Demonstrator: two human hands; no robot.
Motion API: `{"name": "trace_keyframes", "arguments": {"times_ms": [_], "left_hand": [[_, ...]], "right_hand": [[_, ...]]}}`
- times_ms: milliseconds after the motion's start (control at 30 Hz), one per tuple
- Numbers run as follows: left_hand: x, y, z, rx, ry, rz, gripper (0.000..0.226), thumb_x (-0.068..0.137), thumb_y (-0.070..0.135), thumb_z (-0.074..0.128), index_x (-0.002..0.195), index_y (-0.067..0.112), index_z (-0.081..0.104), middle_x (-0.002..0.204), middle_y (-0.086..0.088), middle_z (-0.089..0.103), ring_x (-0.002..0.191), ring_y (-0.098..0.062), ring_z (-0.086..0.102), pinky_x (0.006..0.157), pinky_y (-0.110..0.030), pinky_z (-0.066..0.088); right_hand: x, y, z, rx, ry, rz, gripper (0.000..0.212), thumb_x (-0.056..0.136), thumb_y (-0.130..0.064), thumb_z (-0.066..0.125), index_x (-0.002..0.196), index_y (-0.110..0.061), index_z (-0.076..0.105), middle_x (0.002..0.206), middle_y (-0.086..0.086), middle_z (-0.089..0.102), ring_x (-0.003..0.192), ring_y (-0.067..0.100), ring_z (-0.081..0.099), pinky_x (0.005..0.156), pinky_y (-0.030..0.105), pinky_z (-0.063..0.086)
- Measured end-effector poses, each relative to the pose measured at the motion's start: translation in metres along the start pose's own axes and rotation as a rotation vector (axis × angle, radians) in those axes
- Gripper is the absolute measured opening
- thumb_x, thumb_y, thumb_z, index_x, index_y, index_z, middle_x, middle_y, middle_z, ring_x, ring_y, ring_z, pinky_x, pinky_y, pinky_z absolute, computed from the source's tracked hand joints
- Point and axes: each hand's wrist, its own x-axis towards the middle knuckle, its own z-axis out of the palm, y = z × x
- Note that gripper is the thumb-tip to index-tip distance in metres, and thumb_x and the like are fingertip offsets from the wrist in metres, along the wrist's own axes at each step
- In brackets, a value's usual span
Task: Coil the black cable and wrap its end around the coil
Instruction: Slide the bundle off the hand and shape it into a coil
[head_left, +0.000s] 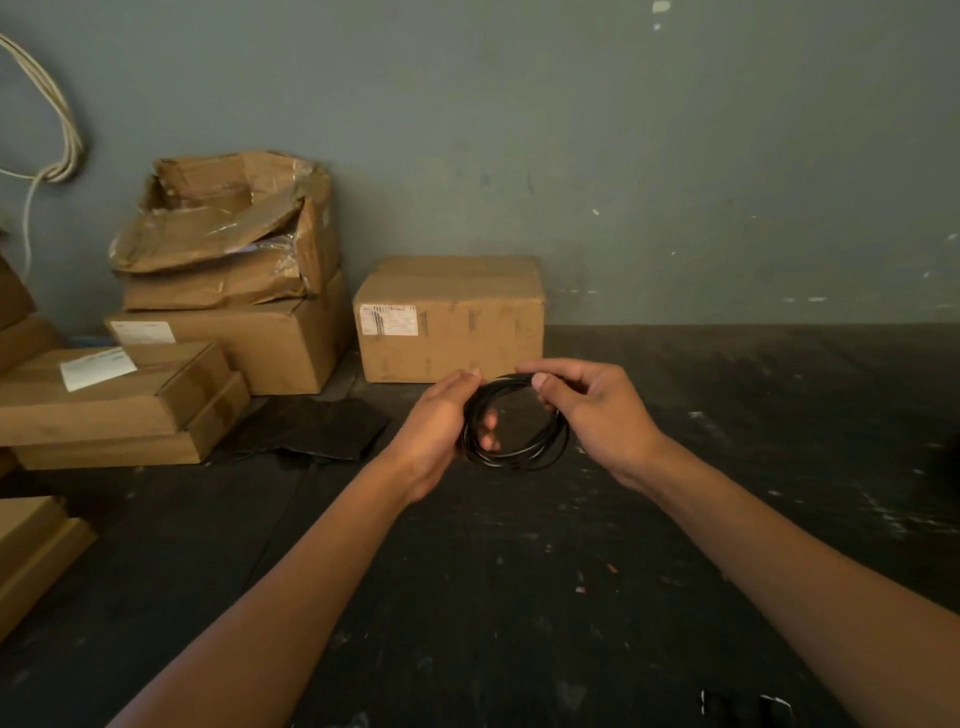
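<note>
The black cable (524, 457) is wound into a small round coil of several loops, held in the air above the dark table. My left hand (441, 431) grips the coil's left side, its fingertips showing through the ring. My right hand (587, 410) pinches the coil's upper right part between thumb and fingers. The cable's loose end cannot be made out.
A closed cardboard box (452, 317) stands just behind my hands against the wall. Stacked and torn cardboard boxes (223, 291) fill the left side. A black flat bag (311, 428) lies left of my hands. A pale cord (62, 130) hangs on the wall.
</note>
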Motion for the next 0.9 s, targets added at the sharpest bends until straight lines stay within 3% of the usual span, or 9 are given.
{"name": "trace_keyframes", "arguments": {"times_ms": [67,167,267,333,400,533,667,767,900], "left_hand": [[0.001,0.005,0.0,0.194,-0.038,-0.006,0.043,0.105,0.042,0.036,0.104,0.008,0.064,0.062,0.001,0.056,0.053,-0.012,0.052,0.072,-0.038,0.051],[0.003,0.01,0.001,0.278,-0.099,-0.003,0.043,0.104,0.044,0.037,0.098,0.014,0.066,0.056,0.009,0.046,0.048,-0.006,0.04,0.062,-0.029,0.053],[0.004,0.008,0.003,0.176,-0.133,-0.049,0.038,0.104,0.041,0.04,0.093,0.013,0.063,0.05,0.012,0.036,0.043,-0.005,0.032,0.057,-0.026,0.048],[0.004,0.003,0.005,0.1,-0.133,-0.094,0.037,0.105,0.038,0.04,0.091,0.011,0.061,0.05,0.01,0.033,0.042,-0.005,0.03,0.055,-0.025,0.045],[0.003,-0.002,0.006,0.044,-0.153,-0.143,0.034,0.105,0.033,0.039,0.091,0.009,0.06,0.053,0.008,0.036,0.044,-0.006,0.031,0.054,-0.026,0.043],[0.002,-0.006,0.009,0.007,-0.216,-0.26,0.033,0.106,0.031,0.038,0.092,0.009,0.058,0.053,0.007,0.037,0.042,-0.006,0.026,0.045,-0.023,0.036],[0.001,-0.018,0.025,0.124,-0.186,-0.308,0.043,0.102,0.048,0.041,0.079,0.014,0.055,0.048,0.009,0.028,0.04,-0.007,0.022,0.041,-0.022,0.025],[-0.002,-0.038,0.035,0.136,-0.171,-0.344,0.041,0.101,0.047,0.044,0.071,0.019,0.048,0.049,0.009,0.026,0.04,-0.008,0.02,0.039,-0.022,0.024],[-0.011,-0.076,0.045,0.17,-0.216,-0.399,0.038,0.101,0.043,0.047,0.071,0.019,0.048,0.049,0.011,0.029,0.039,-0.006,0.022,0.038,-0.021,0.024]], "right_hand": [[-0.003,0.0,0.002,-0.079,-0.053,-0.017,0.025,0.095,-0.012,0.058,0.106,-0.028,0.073,0.096,-0.019,0.071,0.092,-0.01,0.061,0.091,0.016,0.046],[-0.007,-0.001,0.002,-0.14,-0.058,-0.038,0.027,0.097,-0.013,0.056,0.119,-0.02,0.069,0.119,-0.002,0.07,0.112,0.007,0.06,0.105,0.029,0.043],[-0.009,0.001,0.003,-0.165,-0.033,-0.066,0.03,0.098,-0.014,0.054,0.126,-0.018,0.064,0.117,-0.004,0.069,0.1,-0.003,0.057,0.101,0.019,0.041],[-0.011,0.006,0.004,-0.19,-0.022,-0.084,0.031,0.098,-0.014,0.052,0.127,-0.017,0.063,0.101,-0.009,0.068,0.084,-0.013,0.056,0.088,0.006,0.04],[-0.013,0.013,0.004,-0.219,-0.032,-0.085,0.031,0.099,-0.012,0.051,0.127,-0.014,0.063,0.097,-0.008,0.067,0.078,-0.015,0.055,0.079,0.003,0.041],[-0.019,0.024,0.001,-0.226,-0.058,-0.067,0.029,0.099,-0.009,0.05,0.124,-0.01,0.064,0.09,-0.012,0.064,0.075,-0.012,0.054,0.077,0.005,0.041],[-0.03,0.037,-0.002,-0.251,-0.06,-0.043,0.031,0.1,-0.01,0.048,0.128,-0.006,0.061,0.107,0.005,0.068,0.084,0.002,0.056,0.085,0.016,0.044],[-0.046,0.052,-0.008,-0.311,-0.049,-0.012,0.033,0.101,-0.014,0.047,0.131,-0.008,0.059,0.113,0.008,0.067,0.09,0.007,0.059,0.088,0.017,0.045],[-0.075,0.079,-0.028,-0.32,-0.104,0.159,0.037,0.101,-0.029,0.047,0.135,-0.017,0.055,0.114,-0.006,0.061,0.112,0.009,0.054,0.097,0.028,0.043]]}}
